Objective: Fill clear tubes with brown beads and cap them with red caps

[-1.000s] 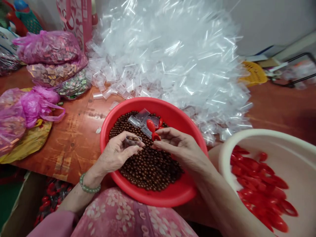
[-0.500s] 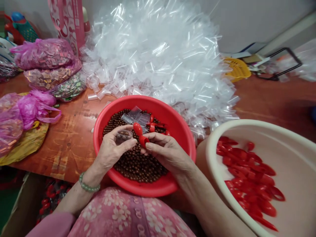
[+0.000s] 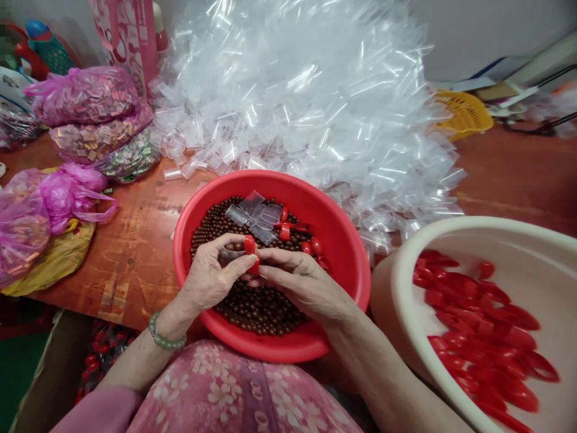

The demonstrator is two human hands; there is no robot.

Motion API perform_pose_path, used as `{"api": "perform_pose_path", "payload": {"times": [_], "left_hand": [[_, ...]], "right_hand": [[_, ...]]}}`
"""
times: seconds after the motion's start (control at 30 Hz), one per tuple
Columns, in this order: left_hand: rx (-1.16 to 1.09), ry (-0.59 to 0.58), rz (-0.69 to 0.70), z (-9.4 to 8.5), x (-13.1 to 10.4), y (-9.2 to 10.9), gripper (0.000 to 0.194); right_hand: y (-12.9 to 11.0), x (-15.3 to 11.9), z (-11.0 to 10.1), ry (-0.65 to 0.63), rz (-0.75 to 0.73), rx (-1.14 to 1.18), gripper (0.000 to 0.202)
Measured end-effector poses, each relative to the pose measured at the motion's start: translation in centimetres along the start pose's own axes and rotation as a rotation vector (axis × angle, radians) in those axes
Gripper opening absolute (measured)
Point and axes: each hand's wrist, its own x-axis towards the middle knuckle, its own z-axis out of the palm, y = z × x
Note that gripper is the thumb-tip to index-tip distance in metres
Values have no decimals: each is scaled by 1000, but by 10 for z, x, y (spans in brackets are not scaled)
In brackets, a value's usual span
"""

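Observation:
My left hand (image 3: 210,273) is closed round a small clear plastic tube (image 3: 228,255) with brown balls inside. My right hand (image 3: 306,279) pinches a red plastic cap (image 3: 249,244) against the tube's open end; fingers partly hide where they meet. Both hands are over a red basin (image 3: 360,285) holding many round brown balls (image 3: 261,316). On the balls, beyond my hands, lie several clear tubes (image 3: 265,216) and several red caps (image 3: 285,231).
A large heap of clear plastic tubes (image 3: 306,108) covers the back of the table. At right stands a cream tub (image 3: 401,300) with red caps (image 3: 487,337). Pink bags (image 3: 94,102) of small pieces sit at left, and a yellow basket (image 3: 464,114) at the back right.
The red cap has moved left and turned from beside the tube onto its open end. My hands have come together. The view has shifted slightly, moving the surroundings rightward.

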Motion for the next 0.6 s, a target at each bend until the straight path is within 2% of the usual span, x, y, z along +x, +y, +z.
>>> {"api": "perform_pose_path", "payload": {"times": [0.17,0.3,0.47,0.53,0.6], "left_hand": [[83,57,68,-3,3,1,18],[142,26,175,-5,5,1,11],[72,-37,99,-9,4,-2,14],[0,12,95,-11,4,-3,18],[-61,120,93,-11,4,-4,24]], "right_hand": [[-9,-1,0,19,-97,-189,41],[-11,1,5,107,-235,-368,40],[-7,4,12,87,-416,-590,35],[-6,6,12,119,-452,-633,40],[-6,7,11,196,-450,-579,43]]}}
